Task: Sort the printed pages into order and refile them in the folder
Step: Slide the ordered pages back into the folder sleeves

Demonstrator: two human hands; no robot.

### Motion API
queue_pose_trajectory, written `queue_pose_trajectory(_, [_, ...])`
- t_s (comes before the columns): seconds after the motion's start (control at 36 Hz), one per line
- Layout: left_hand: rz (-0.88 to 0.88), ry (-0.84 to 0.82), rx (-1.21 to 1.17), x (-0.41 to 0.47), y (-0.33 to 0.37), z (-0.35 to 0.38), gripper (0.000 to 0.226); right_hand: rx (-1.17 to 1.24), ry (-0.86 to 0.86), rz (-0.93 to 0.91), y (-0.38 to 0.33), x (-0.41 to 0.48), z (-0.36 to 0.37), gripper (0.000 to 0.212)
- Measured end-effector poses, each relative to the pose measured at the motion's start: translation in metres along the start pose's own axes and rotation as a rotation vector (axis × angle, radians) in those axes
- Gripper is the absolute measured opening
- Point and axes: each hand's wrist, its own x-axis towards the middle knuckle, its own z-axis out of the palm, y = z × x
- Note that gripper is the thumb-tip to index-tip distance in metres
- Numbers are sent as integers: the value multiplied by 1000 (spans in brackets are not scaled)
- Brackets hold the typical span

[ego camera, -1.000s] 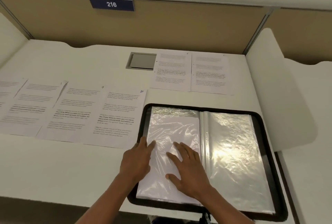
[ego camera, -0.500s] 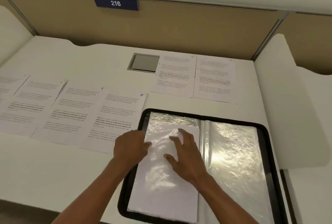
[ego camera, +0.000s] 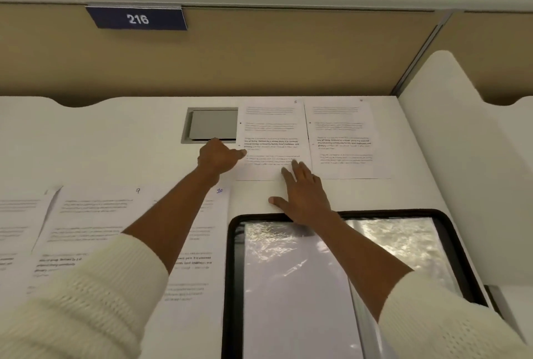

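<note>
The white printed page marked 6 (ego camera: 271, 128) is lying flat at the back of the white desk (ego camera: 115, 142), just beside a second printed page (ego camera: 341, 128). The right hand (ego camera: 304, 195) is pressing straight, spread fingers on its lower part. The left hand (ego camera: 218, 158) is touching its left edge with the thumb. Its fingers are curled, and whether they are gripping cannot be told. The hands are apart. The open black-rimmed folder of clear plastic sleeves (ego camera: 230, 272) is lying nearer the person. More printed pages (ego camera: 95, 223) are lying in a row to its left.

You have five loose printed pages (ego camera: 272, 139), one open folder (ego camera: 227, 272), one grey desk hatch (ego camera: 215, 125), one numbered sign (ego camera: 137, 18).
</note>
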Motion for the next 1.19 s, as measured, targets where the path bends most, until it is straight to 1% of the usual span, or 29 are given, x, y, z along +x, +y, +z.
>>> queue_pose_trajectory(0.06, [-31,-6,-127,11,8,4,61,-10,-12,12,0,6,2,91])
queue_pose_trajectory(0.14, [-85,-31,-267,19,22,12,48,8,-4,30,0,10,7,92])
queue_pose_trajectory(0.17, [-99,-36,-292,20,27,14,43,19,6,35,0,11,9,92])
queue_pose_trajectory(0.22, [-122,-51,-334,23,33,18,40,31,37,35,1,12,12,94])
queue_pose_trajectory(0.28, [-151,-70,-379,28,37,19,48,32,63,33,2,12,15,100])
queue_pose_trajectory(0.33, [-178,-94,-428,32,40,20,51,47,86,37,4,12,17,103])
queue_pose_trajectory(0.44, [-238,-134,-490,35,46,19,46,65,110,40,6,12,20,101])
queue_pose_trajectory(0.5, [-269,-152,-499,35,44,17,42,87,137,42,7,13,20,96])
queue_pose_trajectory(0.61, [-283,-113,-500,43,32,15,39,274,247,76,9,14,18,70])
queue_pose_trajectory(0.72, [-225,-259,-590,32,31,9,35,594,385,213,10,17,8,54])
queue_pose_trajectory(0.78, [-189,-307,-685,21,32,2,33,719,452,298,10,18,1,50])
queue_pose_trajectory(0.83, [-169,-350,-791,9,32,-6,40,878,471,395,11,17,-9,49])
queue_pose_trajectory(0.92, [-133,-482,-900,-15,31,-19,49,1129,394,538,15,12,-20,55])
queue_pose_trajectory(1.0, [-118,-567,-998,-40,26,-30,52,1367,229,618,16,2,-34,63])
queue_pose_trajectory(1.11, [-98,-622,-1052,-66,12,-32,58,1629,-43,586,14,-24,-46,57])
queue_pose_trajectory(1.17, [-102,-644,-1059,-77,3,-29,61,1767,-140,520,15,-39,-42,56])
queue_pose_trajectory(1.19, [-99,-660,-1067,-82,-1,-27,68,1837,-173,479,15,-46,-39,53])
